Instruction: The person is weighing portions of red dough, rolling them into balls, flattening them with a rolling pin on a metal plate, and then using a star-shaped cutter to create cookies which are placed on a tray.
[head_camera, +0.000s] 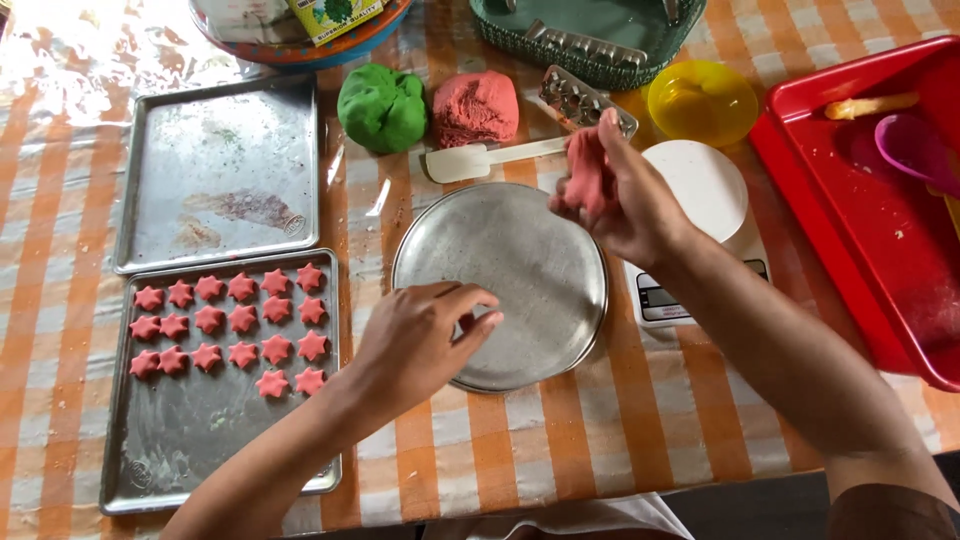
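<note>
My right hand (625, 195) is raised over the far edge of a round metal plate (520, 250) and grips a lump of pink dough (588, 170). Over the plate's near left edge, my left hand (425, 340) pinches a small pink dough piece (466, 322) between its fingertips. To its left lies a metal baking tray (190, 440) holding several pink star-shaped dough pieces (228, 325) in rows.
An empty baking tray (220, 170) lies at the back left. A green dough ball (382, 107), a pink dough ball (475, 107) and a white spatula (480, 158) lie behind the plate. A kitchen scale (700, 200), yellow bowl (702, 100) and red tray (870, 230) stand at right.
</note>
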